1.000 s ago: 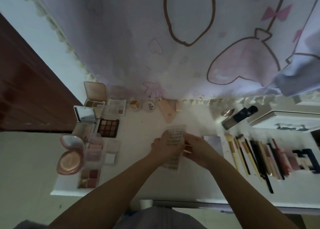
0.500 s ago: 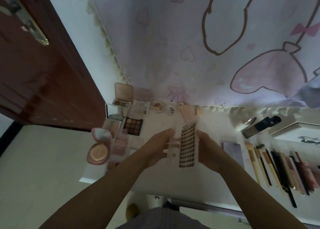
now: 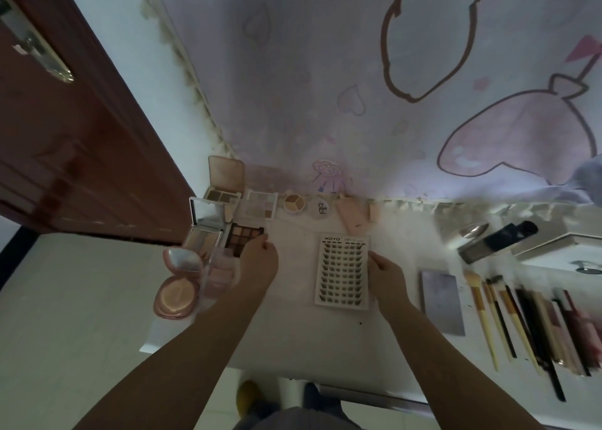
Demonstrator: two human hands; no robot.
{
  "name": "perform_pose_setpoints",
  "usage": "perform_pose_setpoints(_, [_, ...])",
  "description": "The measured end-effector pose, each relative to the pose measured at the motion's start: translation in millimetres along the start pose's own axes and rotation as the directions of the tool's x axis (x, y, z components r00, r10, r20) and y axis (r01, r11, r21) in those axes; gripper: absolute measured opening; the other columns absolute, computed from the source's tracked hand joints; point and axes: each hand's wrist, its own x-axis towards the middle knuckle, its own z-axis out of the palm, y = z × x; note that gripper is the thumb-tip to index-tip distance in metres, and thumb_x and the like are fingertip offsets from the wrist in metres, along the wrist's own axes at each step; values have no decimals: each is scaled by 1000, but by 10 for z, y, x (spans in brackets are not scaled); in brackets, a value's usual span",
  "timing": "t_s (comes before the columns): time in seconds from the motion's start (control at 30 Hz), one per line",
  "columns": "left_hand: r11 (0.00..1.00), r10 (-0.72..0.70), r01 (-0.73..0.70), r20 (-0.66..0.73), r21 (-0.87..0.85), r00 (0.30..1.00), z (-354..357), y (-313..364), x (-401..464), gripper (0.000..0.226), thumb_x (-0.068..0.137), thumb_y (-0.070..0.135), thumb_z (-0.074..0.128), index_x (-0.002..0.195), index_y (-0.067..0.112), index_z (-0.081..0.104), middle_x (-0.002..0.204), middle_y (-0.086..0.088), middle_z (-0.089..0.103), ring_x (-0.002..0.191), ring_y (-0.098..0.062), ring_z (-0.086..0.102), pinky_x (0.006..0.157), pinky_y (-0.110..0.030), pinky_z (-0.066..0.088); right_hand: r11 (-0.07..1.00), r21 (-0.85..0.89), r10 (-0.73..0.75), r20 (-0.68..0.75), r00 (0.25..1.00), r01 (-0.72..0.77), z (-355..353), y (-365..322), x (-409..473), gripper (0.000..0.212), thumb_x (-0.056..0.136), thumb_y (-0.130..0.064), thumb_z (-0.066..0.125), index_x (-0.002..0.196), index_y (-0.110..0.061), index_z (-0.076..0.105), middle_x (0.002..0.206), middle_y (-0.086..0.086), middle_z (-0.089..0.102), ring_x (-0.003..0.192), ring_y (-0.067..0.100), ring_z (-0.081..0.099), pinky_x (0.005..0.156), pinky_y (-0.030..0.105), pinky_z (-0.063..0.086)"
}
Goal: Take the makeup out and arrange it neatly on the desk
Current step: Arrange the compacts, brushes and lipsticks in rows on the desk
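A white false-lash tray (image 3: 343, 270) with rows of dark lashes lies flat on the white desk (image 3: 293, 332), in the middle. My right hand (image 3: 384, 275) pinches its right edge. My left hand (image 3: 259, 258) is at the left group of makeup, fingers curled at the near right corner of a dark eyeshadow palette (image 3: 242, 235); whether they hold anything is hidden. Around that palette lie open compacts (image 3: 208, 231), a pale palette (image 3: 262, 204), a pink round highlighter (image 3: 177, 294) and a clear pink box (image 3: 221, 271).
Small round pots (image 3: 294, 203) and a peach tube (image 3: 351, 217) line the back edge under a printed curtain. Right of the lash tray lie a grey palette (image 3: 443, 302), a row of brushes and pencils (image 3: 527, 325) and a dark bottle (image 3: 498, 242). A brown door stands left.
The lash tray was held up between both hands; now it lies flat on the desk. My left hand has let go and moved left to the dark palette. The camera tilted.
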Motion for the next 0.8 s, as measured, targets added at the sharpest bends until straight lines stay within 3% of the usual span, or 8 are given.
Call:
perform_pose_setpoints(0.1, [996,16,-15,-2,91,1000,43,86,57,40,94,2,38,131,-8,47,119,-20,57,103,-32,55,76,-29,40,985,-168,-48,-39,998,41,38,7,107,28,95,-11,42,88,-5,69,84,9,71,77,21,65,75,32,53])
perform_pose_setpoints(0.17, [992,13,-13,-1,125,1000,65,87,116,44,93,5,39,135,-5,44,132,-21,51,115,-34,51,92,-34,42,962,-264,-84,-43,996,70,39,22,163,28,94,-9,41,82,2,64,78,13,68,65,20,58,61,23,46])
perform_pose_setpoints(0.3, [982,-3,2,4,189,1000,109,39,145,46,92,8,41,136,-3,43,137,-21,46,122,-35,46,100,-36,38,911,-403,-111,-24,994,92,-4,45,212,28,93,-4,39,68,-2,52,69,13,56,62,21,50,50,19,37])
perform_pose_setpoints(0.4, [979,19,-15,-17,203,1000,147,60,93,48,91,9,43,139,1,41,139,-21,42,124,-36,42,104,-43,38,886,-455,-103,-5,995,89,-95,4,195,25,94,-6,42,98,4,64,99,19,64,91,31,62,78,31,50])
perform_pose_setpoints(0.5, [967,164,-155,-26,204,986,294,204,-73,46,91,6,45,137,8,43,134,-15,43,123,-32,42,102,-41,38,834,-541,-144,-13,989,114,-387,-101,162,34,96,-11,44,128,-9,57,127,14,56,111,26,58,97,28,41])
perform_pose_setpoints(0.6, [931,323,-339,127,133,938,598,402,-392,37,93,6,44,129,12,52,122,-7,50,109,-19,50,93,-27,40,764,-634,-184,-30,982,124,-860,-156,82,31,95,-13,48,125,-13,58,126,13,54,102,24,58,86,25,42])
perform_pose_setpoints(0.7, [924,314,-376,424,70,850,1049,471,-703,33,95,5,42,125,8,56,115,-9,59,104,-21,56,93,-29,45,537,-841,-106,4,994,60,-1217,-22,18,33,96,-21,46,126,-10,54,129,14,52,114,30,51,90,32,41])
perform_pose_setpoints(0.8, [911,165,-368,652,187,740,1507,451,-921,43,96,7,39,139,8,42,137,-12,50,126,-23,46,104,-26,33,623,-779,13,-84,996,-74,-1239,247,25,42,89,-39,54,118,-9,50,118,17,55,104,32,55,84,34,46])
